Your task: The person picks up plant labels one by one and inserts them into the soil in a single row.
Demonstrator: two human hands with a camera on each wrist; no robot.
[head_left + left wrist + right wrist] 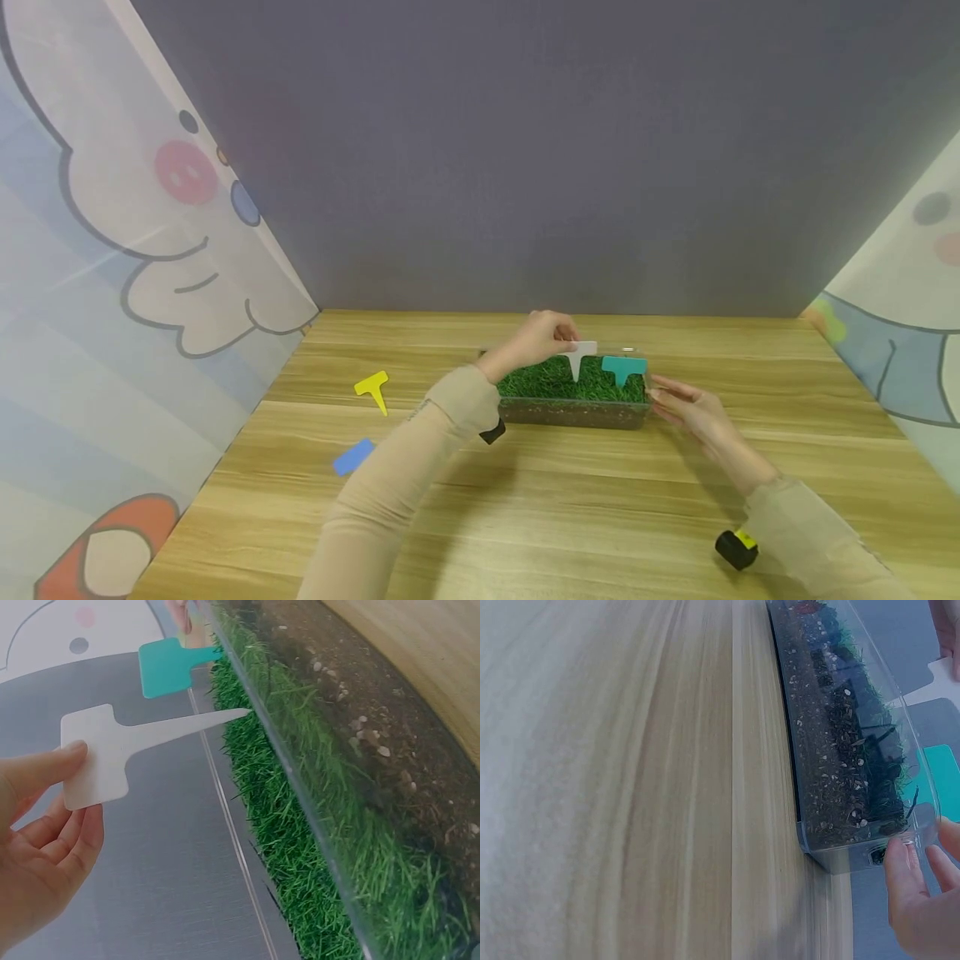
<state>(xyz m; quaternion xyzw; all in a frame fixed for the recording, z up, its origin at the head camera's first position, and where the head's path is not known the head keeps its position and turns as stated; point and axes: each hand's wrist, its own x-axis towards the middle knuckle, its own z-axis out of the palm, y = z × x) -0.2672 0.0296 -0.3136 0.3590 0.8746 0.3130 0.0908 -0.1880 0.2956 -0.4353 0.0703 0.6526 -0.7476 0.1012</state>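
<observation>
Left hand (536,337): grip pinched on the head of a white plant label (580,354), spike pointing down at the grass in a clear box (573,411) of soil, mid-bench (525,500). Right hand (693,411): fingers straight, resting against the box's right end. Teal label (623,367) stands planted just beside the white one. Yellow label (372,389) and blue label (353,457) lie apart to the left.

- The stake of the teal plant label (169,666) is hidden in the grass (300,847).
- In the left wrist view, the left hand (41,840) is cut off by the left and bottom edges.
- In the right wrist view, the white plant label (930,686) is cut by the right edge.
- The clear tray's (573,412) far wall is screened by grass in the head view.
</observation>
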